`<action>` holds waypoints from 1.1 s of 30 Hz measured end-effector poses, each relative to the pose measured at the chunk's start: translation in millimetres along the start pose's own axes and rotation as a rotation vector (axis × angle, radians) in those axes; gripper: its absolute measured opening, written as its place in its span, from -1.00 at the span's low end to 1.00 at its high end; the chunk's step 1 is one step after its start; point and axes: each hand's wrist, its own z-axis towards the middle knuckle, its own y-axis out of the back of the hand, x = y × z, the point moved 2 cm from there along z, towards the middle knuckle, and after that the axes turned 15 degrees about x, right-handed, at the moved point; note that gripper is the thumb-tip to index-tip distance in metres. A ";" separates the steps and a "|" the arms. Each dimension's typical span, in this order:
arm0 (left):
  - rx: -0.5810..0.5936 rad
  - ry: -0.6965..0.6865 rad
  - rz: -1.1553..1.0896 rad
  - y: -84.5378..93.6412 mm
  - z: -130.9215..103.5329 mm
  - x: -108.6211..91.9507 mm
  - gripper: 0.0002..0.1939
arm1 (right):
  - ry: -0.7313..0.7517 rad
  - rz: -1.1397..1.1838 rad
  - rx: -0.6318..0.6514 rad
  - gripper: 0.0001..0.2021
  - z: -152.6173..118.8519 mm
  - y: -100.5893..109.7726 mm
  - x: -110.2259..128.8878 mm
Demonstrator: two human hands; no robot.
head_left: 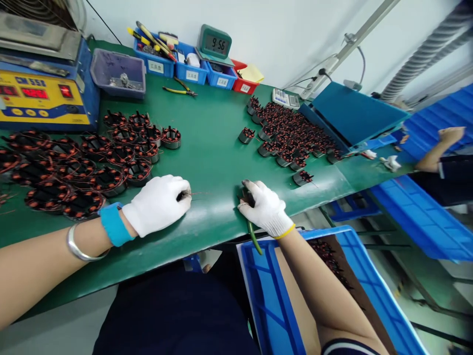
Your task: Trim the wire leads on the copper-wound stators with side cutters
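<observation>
My left hand (160, 204), in a white glove, is closed just above the near part of the green bench. Thin copper wires (199, 193) stick out from its fingertips to the right; whatever else lies inside the fist is hidden. To the right, my right hand (264, 204), also gloved, is wrapped round green-handled pliers (254, 239). One curved handle shows below the palm, while the jaws are covered by the fingers. Wound motor stators (107, 182) with copper coils crowd the bench left of my left hand. A single stator (246, 135) stands beyond my right hand.
More stators (288, 128) fill the bench's right side. Behind are tool bins (192, 74), a clock (216, 44), a purple tray (118, 74) and small pliers (181, 91). A yellow-fronted machine (40, 98) stands left. A blue crate (273, 296) sits below my right arm; another person's arm (439, 148) shows right.
</observation>
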 end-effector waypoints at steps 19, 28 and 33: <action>-0.026 -0.049 0.021 -6.1 6.9 2.8 -0.81 | 0.113 -0.022 0.107 -0.02 -13.7 -3.0 -18.9; -0.047 -0.027 -0.010 -6.3 5.7 0.5 -0.77 | -0.132 -0.242 0.040 -0.72 -6.9 9.0 15.0; -0.059 -0.025 -0.112 -10.6 6.7 4.8 -0.80 | 0.057 0.176 -0.255 -0.57 6.0 -13.6 -0.6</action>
